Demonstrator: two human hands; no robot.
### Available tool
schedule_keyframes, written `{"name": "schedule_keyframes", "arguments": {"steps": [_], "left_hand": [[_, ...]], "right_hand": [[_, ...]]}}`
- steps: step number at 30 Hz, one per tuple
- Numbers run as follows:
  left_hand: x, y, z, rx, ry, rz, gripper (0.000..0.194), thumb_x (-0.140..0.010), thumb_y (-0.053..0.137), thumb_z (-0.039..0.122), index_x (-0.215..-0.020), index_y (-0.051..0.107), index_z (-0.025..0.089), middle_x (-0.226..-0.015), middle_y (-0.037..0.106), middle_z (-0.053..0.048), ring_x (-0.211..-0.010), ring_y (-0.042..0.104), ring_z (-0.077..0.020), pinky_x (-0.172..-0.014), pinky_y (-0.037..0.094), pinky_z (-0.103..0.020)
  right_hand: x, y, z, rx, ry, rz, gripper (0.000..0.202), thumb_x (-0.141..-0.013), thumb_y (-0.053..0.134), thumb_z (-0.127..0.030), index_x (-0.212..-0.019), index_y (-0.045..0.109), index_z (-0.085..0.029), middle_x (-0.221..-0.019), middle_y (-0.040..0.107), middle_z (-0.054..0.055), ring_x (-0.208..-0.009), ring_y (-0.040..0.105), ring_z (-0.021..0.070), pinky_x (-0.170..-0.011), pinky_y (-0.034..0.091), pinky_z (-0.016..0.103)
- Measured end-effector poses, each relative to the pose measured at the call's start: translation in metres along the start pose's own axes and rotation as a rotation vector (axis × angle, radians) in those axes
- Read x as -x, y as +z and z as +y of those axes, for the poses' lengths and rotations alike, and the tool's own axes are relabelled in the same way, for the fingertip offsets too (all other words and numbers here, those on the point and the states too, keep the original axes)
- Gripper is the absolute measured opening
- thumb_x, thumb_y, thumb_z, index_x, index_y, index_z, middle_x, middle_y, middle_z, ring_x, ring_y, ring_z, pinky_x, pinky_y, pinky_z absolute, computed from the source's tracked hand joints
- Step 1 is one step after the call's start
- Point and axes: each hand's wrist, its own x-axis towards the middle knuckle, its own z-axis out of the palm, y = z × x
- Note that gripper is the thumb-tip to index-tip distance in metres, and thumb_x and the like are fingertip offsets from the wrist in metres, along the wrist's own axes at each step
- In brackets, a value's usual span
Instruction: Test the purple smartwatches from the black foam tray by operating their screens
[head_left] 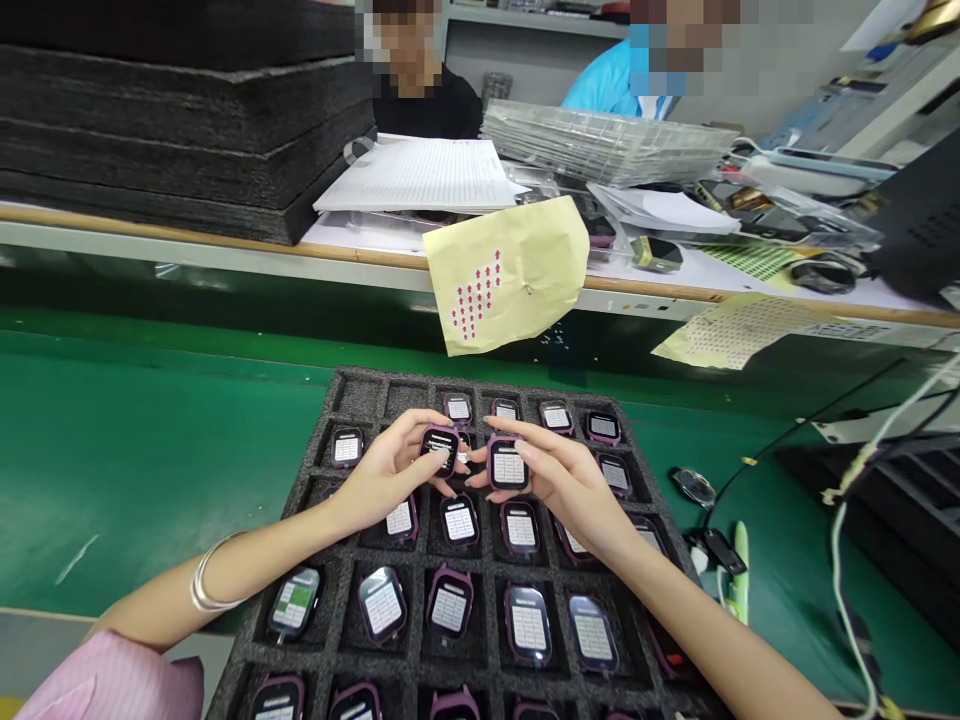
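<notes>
1. My left hand [386, 470] pinches one small watch body [440, 447] between thumb and fingertips, curled closed on its edges, held just above the middle of the foam tray [360, 395].
2. My right hand [559, 480] holds a second watch body [508, 466] the same way, fingers nearly straight, thumb under, screen facing me, touching distance from the first.
3. I judge it best to grip by the purple rims only, so I leave no marks on the glossy screens and the white label film stays flat.
4. I would keep both pieces low over the tray, so a slip lands in soft foam.
5. The tray is dark, coarse, spongy foam cut into square pockets; most pockets hold rounded-rectangle bodies, smooth glass faces, purple plastic edges.
6. Beyond the tray's far edge hangs a creased yellow paper sheet [517, 270] with red arrow stickers; around the tray lies a smooth green mat [135, 450].
</notes>
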Motion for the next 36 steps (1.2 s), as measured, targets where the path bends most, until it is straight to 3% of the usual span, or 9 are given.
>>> {"name": "schedule_keyframes", "arguments": {"steps": [14,24,30,36], "left_hand": [[-0.0007,-0.0005,0.0013,0.015,-0.013,0.028,0.022,-0.087,0.060,0.023,-0.107,0.052,0.018,-0.097,0.065,-0.006,-0.087,0.065,-0.0191,-0.065,0.061,-0.030],[-0.0002,-0.0001,0.0031,-0.025,0.000,0.045,0.024,-0.086,0.058,0.023,-0.108,0.050,0.018,-0.097,0.063,-0.007,-0.085,0.064,-0.0188,-0.066,0.060,-0.031],[-0.0002,-0.0034,-0.0013,-0.316,0.054,0.126,0.040,-0.077,0.066,0.014,-0.112,0.047,0.020,-0.098,0.057,-0.003,-0.086,0.057,-0.0162,-0.072,0.050,-0.026],[0.0002,-0.0058,0.0001,-0.590,0.106,0.161,0.026,-0.077,0.056,0.009,-0.100,0.052,0.020,-0.092,0.056,-0.001,-0.088,0.054,-0.0167,-0.082,0.043,-0.028]], "right_hand": [[-0.0011,0.0023,0.0012,0.030,0.001,-0.007,0.040,-0.089,0.061,-0.039,-0.123,0.060,-0.018,-0.100,0.073,0.011,-0.082,0.072,0.0266,-0.064,0.061,0.036],[-0.0021,-0.0003,0.0036,0.008,0.017,-0.033,0.038,-0.088,0.063,-0.030,-0.124,0.059,-0.019,-0.104,0.072,0.011,-0.085,0.072,0.0273,-0.068,0.060,0.038],[-0.0005,0.0011,0.0017,0.016,0.019,-0.038,0.039,-0.087,0.064,-0.028,-0.124,0.059,-0.020,-0.105,0.071,0.010,-0.087,0.072,0.0266,-0.069,0.060,0.036],[-0.0010,0.0007,0.0030,0.034,0.021,-0.049,0.039,-0.088,0.063,-0.029,-0.125,0.058,-0.019,-0.105,0.070,0.010,-0.087,0.072,0.0258,-0.069,0.060,0.036]]}}
